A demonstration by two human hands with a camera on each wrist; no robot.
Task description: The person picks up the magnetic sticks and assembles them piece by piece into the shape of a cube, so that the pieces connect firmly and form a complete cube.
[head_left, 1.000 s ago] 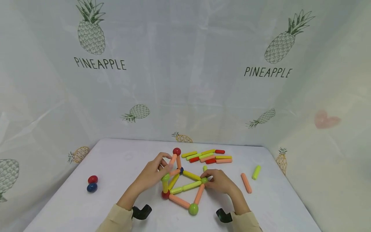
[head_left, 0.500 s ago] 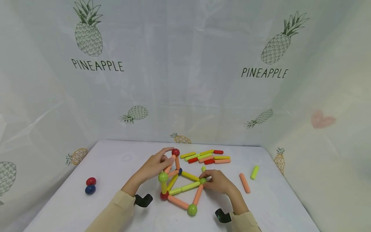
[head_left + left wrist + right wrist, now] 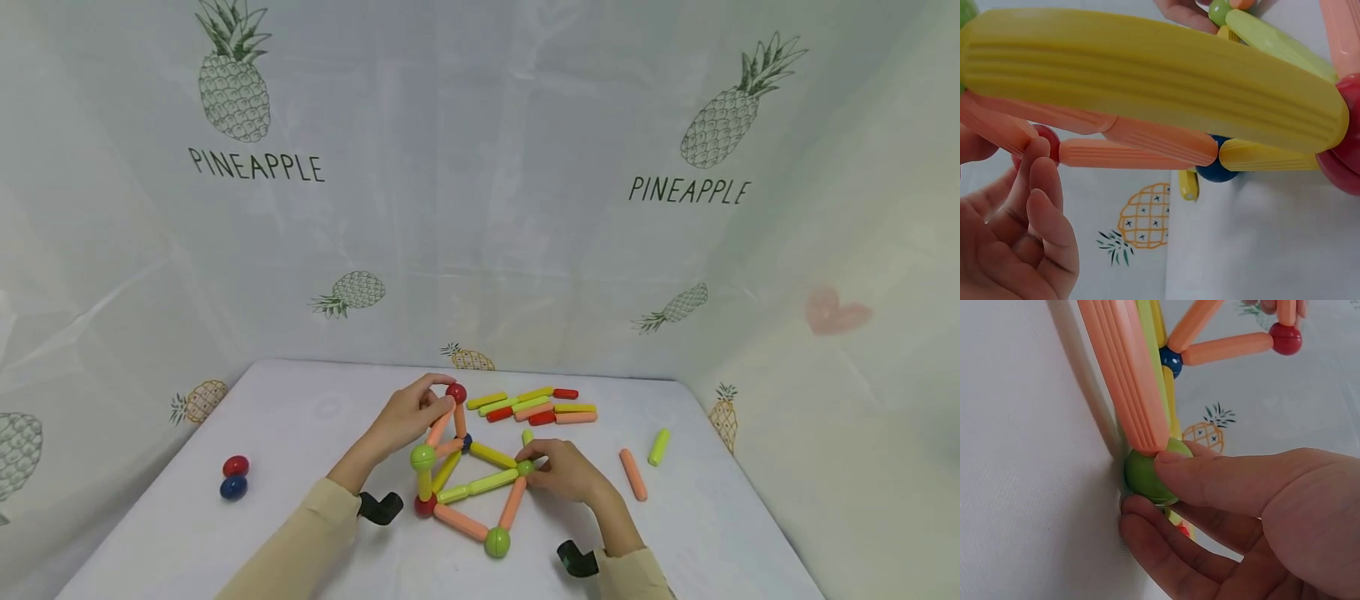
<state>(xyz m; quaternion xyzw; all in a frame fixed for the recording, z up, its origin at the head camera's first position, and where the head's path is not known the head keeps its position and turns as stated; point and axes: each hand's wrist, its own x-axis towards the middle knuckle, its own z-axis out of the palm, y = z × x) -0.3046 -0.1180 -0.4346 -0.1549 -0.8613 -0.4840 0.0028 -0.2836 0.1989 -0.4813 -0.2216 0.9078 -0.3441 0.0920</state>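
A frame of toy building rods and balls stands mid-table. My left hand [image 3: 405, 416] pinches the upper end of a slanted orange rod [image 3: 438, 428], with its index fingertip at the red ball [image 3: 456, 392] on top. That rod runs down to a raised green ball [image 3: 423, 457], which sits on an upright yellow rod [image 3: 1154, 75] above a low red ball [image 3: 425, 504]. My right hand [image 3: 564, 470] pinches a low green ball [image 3: 1154, 475] between thumb and fingers, where an orange rod [image 3: 1125, 378] and other rods meet. A blue ball [image 3: 1171, 361] joins rods at the back.
Several loose rods [image 3: 534, 405] lie in rows behind the frame. An orange rod [image 3: 633, 474] and a lime rod [image 3: 659, 447] lie at the right. A loose red ball [image 3: 236, 467] and blue ball [image 3: 234, 487] sit at the left. A pineapple-print curtain [image 3: 480, 208] hangs behind.
My left hand has moved up the slanted orange rod, from near the raised green ball to the top red ball. My right hand stays at the low green ball.
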